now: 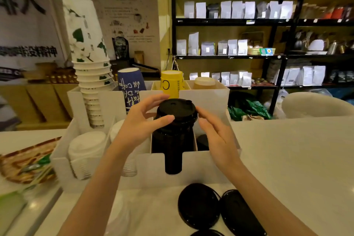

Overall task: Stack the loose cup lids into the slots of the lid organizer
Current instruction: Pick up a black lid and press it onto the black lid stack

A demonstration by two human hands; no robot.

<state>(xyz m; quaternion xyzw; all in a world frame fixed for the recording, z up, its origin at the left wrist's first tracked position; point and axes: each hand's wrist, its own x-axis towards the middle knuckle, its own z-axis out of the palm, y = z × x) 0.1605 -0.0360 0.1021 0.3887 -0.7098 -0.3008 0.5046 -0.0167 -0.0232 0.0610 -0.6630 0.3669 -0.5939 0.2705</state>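
Black lids point(177, 110) stand stacked in the middle slot of the white lid organizer point(201, 165), rising above its rim. Both grips sit spread around the top lid, left hand point(142, 120) touching its edge, right hand point(214, 134) just beside. Thin, light, springy plastic, probably; best held by the rim. Loose lids point(199, 205) wait on the bench point(297, 149).

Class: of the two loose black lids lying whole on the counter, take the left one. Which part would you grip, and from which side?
Grip the left lid by its rim, from above, thumb opposite fingers. It lies flat on the counter, so its face gives no purchase, and the right lid crowds one edge; probably use the front and back edges.
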